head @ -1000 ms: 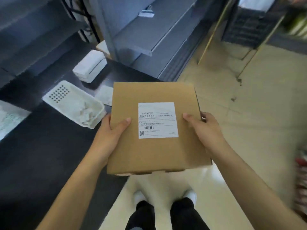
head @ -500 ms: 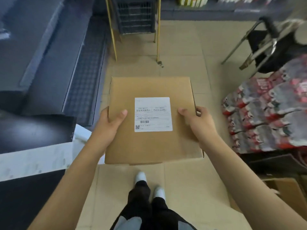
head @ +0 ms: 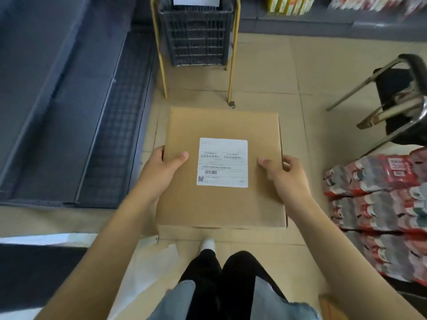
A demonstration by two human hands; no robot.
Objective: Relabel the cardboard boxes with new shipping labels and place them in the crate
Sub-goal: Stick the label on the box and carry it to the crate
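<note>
I hold the flat brown cardboard box (head: 221, 204) level, white shipping label (head: 223, 162) up, left hand (head: 161, 172) and right hand (head: 286, 179) gripping its side edges; I judge squaring to the dark slatted plastic crate (head: 196, 35) ahead best.

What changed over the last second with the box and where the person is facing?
The person turned away from the dark table toward the crate, carrying the cardboard box nearer it. Unchanged: left hand and right hand grip its sides, label facing up.
</note>
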